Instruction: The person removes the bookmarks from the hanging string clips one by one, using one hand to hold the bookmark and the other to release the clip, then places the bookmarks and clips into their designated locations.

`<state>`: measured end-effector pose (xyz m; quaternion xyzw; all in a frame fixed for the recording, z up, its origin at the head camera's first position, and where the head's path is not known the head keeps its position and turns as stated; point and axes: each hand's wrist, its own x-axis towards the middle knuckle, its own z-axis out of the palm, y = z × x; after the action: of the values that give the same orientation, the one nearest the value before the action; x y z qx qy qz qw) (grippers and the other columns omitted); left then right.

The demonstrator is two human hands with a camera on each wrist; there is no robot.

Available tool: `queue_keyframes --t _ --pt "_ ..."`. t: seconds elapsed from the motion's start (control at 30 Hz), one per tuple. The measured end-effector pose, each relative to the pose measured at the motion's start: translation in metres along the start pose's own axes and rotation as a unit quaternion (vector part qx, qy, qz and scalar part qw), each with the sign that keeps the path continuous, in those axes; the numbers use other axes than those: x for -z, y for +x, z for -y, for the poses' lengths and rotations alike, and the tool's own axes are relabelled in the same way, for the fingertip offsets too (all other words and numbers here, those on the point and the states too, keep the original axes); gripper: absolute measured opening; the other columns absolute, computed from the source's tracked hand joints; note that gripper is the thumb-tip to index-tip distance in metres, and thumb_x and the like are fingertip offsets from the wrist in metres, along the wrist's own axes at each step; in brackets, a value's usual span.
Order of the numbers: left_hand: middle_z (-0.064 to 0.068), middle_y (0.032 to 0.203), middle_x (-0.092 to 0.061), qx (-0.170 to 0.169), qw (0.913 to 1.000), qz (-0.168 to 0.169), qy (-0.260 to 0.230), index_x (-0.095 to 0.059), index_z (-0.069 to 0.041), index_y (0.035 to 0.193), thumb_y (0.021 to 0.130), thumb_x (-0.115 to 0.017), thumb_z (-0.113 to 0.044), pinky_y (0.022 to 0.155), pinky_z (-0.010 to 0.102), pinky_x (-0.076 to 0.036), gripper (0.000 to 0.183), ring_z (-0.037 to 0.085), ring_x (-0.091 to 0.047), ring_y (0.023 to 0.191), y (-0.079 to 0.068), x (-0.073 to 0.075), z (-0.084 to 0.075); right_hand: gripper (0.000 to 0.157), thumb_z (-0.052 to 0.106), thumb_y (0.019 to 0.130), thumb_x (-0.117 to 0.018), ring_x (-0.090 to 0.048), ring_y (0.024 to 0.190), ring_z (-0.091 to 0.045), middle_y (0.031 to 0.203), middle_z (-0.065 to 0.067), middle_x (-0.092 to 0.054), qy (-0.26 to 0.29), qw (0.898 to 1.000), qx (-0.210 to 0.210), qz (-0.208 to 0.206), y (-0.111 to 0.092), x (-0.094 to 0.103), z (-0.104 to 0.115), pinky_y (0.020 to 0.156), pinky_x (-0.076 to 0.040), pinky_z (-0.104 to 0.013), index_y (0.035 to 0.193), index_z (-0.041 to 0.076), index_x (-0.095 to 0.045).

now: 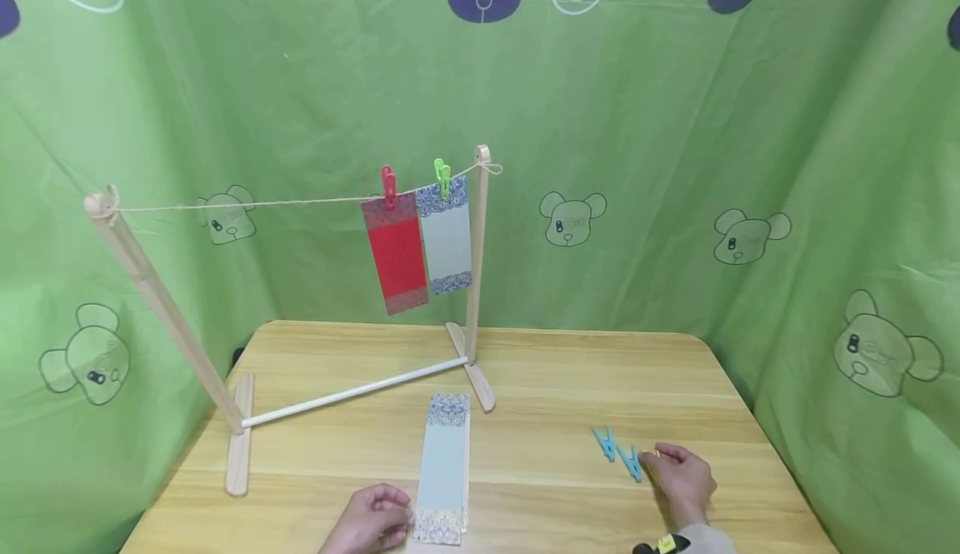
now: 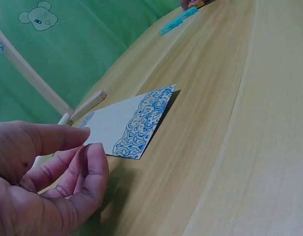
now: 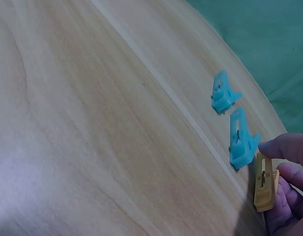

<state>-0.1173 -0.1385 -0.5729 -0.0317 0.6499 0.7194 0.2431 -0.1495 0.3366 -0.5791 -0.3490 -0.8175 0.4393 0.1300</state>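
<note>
In the head view my left hand (image 1: 372, 519) is beside the lower left edge of a pale card (image 1: 442, 466) with blue patterned ends. The left wrist view shows that hand (image 2: 58, 172) with its fingers loosely bent and nothing visible between thumb and fingertips. Another card edge peeks out beneath the pale card. My right hand (image 1: 682, 479) pinches a yellow clothespin (image 3: 264, 182) between thumb and fingers, low over the table. Two blue clothespins, a nearer one (image 3: 243, 139) and a farther one (image 3: 224, 92), lie just beyond it.
A wooden rack (image 1: 165, 312) carries a string (image 1: 300, 202). From it hang a red card (image 1: 397, 254) under a red clothespin (image 1: 388, 187) and a white-blue card (image 1: 448, 242) under a green clothespin (image 1: 442, 177). A green curtain (image 1: 637, 121) surrounds the wooden table (image 1: 547, 421).
</note>
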Motion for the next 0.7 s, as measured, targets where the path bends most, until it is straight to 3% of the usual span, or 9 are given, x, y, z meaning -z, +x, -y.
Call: queue_keyframes --t 0.17,0.3,0.53,0.7 --pt "0.007 0.082 -0.059 -0.001 1.0 -0.001 0.0 -0.056 0.011 0.106 0.086 -0.065 0.003 0.068 0.026 -0.058 0.023 0.015 -0.059 0.07 0.0 0.0 -0.002 0.045 0.016 0.069 -0.084 -0.061 0.088 -0.033 0.097 -0.02 -0.067 -0.002 1.0 0.006 0.002 -0.001 0.0 0.0 0.082 -0.045 -0.049 0.105 -0.006 -0.067" --pt "0.006 0.083 -0.058 -0.003 1.0 -0.001 0.002 -0.056 0.011 0.108 0.087 -0.065 0.002 0.068 0.026 -0.058 0.025 0.015 -0.059 0.07 -0.001 0.001 -0.004 0.044 0.016 0.071 -0.083 -0.061 0.085 -0.03 0.097 -0.021 -0.067 0.001 1.0 0.006 0.007 -0.002 0.001 0.001 0.081 -0.046 -0.049 0.105 -0.005 -0.066" --pt "0.006 0.084 -0.059 -0.011 0.9999 -0.002 0.004 -0.056 0.011 0.11 0.086 -0.066 -0.001 0.067 0.025 -0.058 0.028 0.015 -0.06 0.071 -0.003 0.004 -0.009 0.041 0.023 0.079 -0.078 -0.062 0.08 -0.022 0.096 -0.017 -0.068 0.007 1.0 0.008 0.016 -0.001 0.007 0.001 0.061 -0.046 -0.024 0.109 -0.003 -0.066" --pt "0.007 0.082 -0.06 -0.018 0.9997 -0.015 0.003 -0.055 0.011 0.111 0.086 -0.066 0.0 0.065 0.025 -0.058 0.03 0.015 -0.06 0.07 -0.003 0.008 -0.016 0.042 0.024 0.081 -0.077 -0.061 0.076 -0.017 0.097 -0.018 -0.068 0.014 1.0 0.023 0.003 0.0 0.011 0.003 0.057 -0.045 -0.017 0.11 -0.003 -0.066"
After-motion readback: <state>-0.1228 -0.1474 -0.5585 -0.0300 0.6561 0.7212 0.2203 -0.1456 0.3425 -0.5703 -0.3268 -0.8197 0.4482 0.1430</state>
